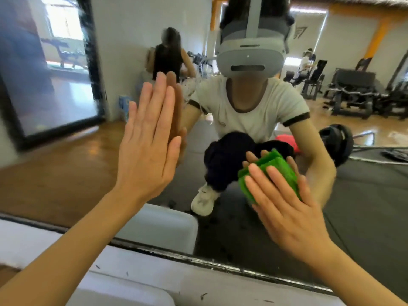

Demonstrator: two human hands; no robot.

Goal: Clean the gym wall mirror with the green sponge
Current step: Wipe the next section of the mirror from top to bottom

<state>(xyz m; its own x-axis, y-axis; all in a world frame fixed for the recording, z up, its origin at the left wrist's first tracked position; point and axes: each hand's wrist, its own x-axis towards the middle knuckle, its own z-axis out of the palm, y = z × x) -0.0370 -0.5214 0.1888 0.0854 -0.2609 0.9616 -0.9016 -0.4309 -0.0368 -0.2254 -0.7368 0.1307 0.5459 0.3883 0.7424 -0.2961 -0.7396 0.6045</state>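
White ledge (pixel 141 272) runs below the wall mirror (pixel 364 184). Left hand (pixel 146 138) flat on the glass, fingers straight, holding nothing. Right hand (pixel 284 202) presses the green sponge (pixel 276 171) against the mirror's lower part with extended fingers.

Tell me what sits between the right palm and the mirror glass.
The green sponge, in the head view: the right hand presses it flat against the mirror with straight fingers.

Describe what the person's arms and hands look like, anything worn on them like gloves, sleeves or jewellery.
Both arms come in bare from the bottom of the frame, with no sleeve showing on either forearm. The left hand and the right hand wear no gloves, and no rings, watch or bracelet show. The nails look short and unpainted. The mirror reflects a pale short-sleeved T-shirt with dark-trimmed cuffs.
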